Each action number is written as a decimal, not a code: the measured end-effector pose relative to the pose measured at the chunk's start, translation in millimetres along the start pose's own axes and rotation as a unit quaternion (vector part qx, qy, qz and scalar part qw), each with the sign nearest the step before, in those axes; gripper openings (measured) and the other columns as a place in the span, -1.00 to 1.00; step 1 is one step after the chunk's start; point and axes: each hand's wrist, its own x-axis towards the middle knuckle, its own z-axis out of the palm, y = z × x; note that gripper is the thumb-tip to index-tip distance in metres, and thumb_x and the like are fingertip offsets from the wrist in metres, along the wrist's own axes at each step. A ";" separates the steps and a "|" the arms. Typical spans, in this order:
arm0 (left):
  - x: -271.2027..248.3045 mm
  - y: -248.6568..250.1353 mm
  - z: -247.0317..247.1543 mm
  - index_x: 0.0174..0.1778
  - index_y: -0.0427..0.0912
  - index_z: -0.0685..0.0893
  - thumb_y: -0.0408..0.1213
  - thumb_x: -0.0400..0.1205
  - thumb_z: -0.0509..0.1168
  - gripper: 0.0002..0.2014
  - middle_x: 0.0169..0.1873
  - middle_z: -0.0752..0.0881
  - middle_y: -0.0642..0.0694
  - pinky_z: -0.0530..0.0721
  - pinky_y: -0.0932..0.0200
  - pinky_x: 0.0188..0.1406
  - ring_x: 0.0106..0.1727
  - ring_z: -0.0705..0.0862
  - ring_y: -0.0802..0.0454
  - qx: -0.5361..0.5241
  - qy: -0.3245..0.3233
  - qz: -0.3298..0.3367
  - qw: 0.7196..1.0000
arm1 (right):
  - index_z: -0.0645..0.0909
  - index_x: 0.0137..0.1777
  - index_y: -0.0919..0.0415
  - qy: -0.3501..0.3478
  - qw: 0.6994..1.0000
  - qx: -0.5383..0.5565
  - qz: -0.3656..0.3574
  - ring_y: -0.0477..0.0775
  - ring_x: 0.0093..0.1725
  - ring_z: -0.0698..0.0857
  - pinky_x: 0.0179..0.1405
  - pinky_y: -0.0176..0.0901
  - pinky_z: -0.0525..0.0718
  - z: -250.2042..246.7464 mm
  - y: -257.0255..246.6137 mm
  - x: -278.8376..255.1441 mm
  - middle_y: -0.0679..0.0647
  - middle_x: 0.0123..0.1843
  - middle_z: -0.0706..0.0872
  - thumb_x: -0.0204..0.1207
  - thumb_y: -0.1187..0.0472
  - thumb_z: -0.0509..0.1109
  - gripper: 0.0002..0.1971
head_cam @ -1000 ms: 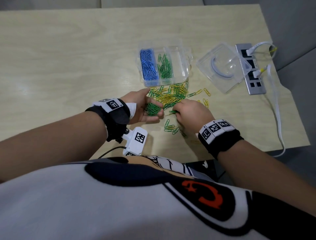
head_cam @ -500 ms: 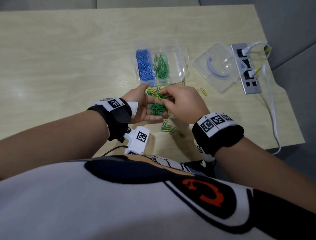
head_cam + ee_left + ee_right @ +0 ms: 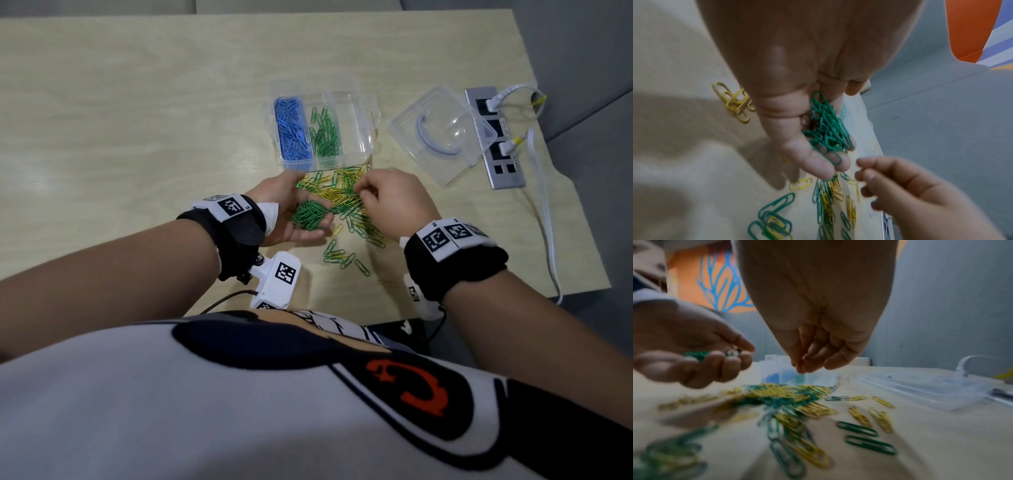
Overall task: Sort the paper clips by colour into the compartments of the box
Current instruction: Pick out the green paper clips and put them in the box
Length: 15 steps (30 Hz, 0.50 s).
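Pale wood-grain table (image 3: 137, 102) fills the frame. At centre, the left hand (image 3: 291, 212) cups a heap of green clips (image 3: 310, 214); the right hand (image 3: 394, 202) hovers with fingertips bunched, apparently empty (blurred). Beyond, the mixed pile (image 3: 342, 192) of thin glossy wire loops remains. Farther up, the clear plastic box (image 3: 359, 137) holds blue and green; 1 compartment looks empty.
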 end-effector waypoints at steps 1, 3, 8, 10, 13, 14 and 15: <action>1.0 -0.3 0.0 -0.13 -0.28 0.62 0.06 0.74 -0.13 -0.45 -0.25 0.69 -0.26 0.71 0.08 -0.10 -0.35 0.69 -0.06 0.011 0.004 0.003 1.000 | 0.72 0.13 0.10 -0.037 0.998 -0.043 0.010 0.12 0.04 0.67 0.07 -0.08 0.62 2.5 5.6 0.0 0.11 0.12 0.71 0.61 0.22 0.25 -0.77; 2.5 -1.8 0.4 -0.15 -0.24 0.58 -0.01 0.76 -0.09 -0.54 -0.33 0.68 -0.20 0.73 0.14 -0.22 -0.34 0.66 -0.02 0.030 0.009 0.008 0.999 | 0.71 0.06 0.09 -0.092 0.990 -0.105 0.024 0.14 0.00 0.66 0.03 -0.01 0.66 8.1 10.7 -2.5 0.10 0.08 0.71 0.59 0.13 0.27 -0.81; 1.1 -6.5 0.9 -0.16 -0.19 0.54 -0.20 0.76 0.02 -0.72 -0.39 0.66 -0.13 0.75 0.21 -0.32 -0.44 0.67 0.08 0.040 0.007 0.026 0.999 | 0.59 0.05 0.20 -0.105 0.979 -0.165 0.054 0.18 0.00 0.62 -0.11 -0.06 0.58 25.6 8.4 -11.4 0.13 -0.02 0.64 0.50 -0.19 0.37 -0.58; -0.5 -6.8 2.0 -0.17 -0.19 0.54 -0.26 0.75 0.03 -0.75 -0.34 0.64 -0.14 0.75 0.23 -0.35 -0.45 0.67 0.10 0.039 0.006 0.027 0.999 | 0.60 0.08 0.21 -0.093 0.980 -0.172 0.035 0.19 0.01 0.63 -0.16 -0.08 0.52 32.7 8.7 -12.5 0.15 0.01 0.63 0.55 -0.12 0.34 -0.62; -2.5 -6.4 1.9 -0.16 -0.20 0.53 -0.32 0.73 0.06 -0.80 -0.33 0.63 -0.14 0.75 0.23 -0.35 -0.48 0.69 0.10 0.048 0.006 0.025 0.999 | 0.64 0.06 0.22 -0.078 0.981 -0.177 0.016 0.22 -0.03 0.65 -0.20 -0.09 0.53 35.7 8.2 -10.3 0.18 0.01 0.65 0.59 0.04 0.28 -0.74; -3.3 -6.5 2.0 -0.16 -0.21 0.53 -0.34 0.72 0.07 -0.81 -0.33 0.63 -0.14 0.75 0.23 -0.35 -0.48 0.68 0.09 0.051 0.009 0.023 0.998 | 0.65 0.06 0.22 -0.077 0.980 -0.184 0.013 0.23 -0.04 0.65 -0.22 -0.10 0.52 34.6 8.0 -9.5 0.18 0.00 0.66 0.58 0.08 0.27 -0.76; -3.6 -6.6 2.0 -0.15 -0.21 0.54 -0.35 0.71 0.08 -0.83 -0.34 0.64 -0.14 0.75 0.22 -0.35 -0.48 0.68 0.09 0.054 0.011 0.021 0.998 | 0.66 0.05 0.22 -0.078 0.978 -0.192 0.010 0.22 -0.06 0.65 -0.24 -0.12 0.51 32.8 8.3 -8.6 0.18 -0.02 0.67 0.56 0.11 0.27 -0.77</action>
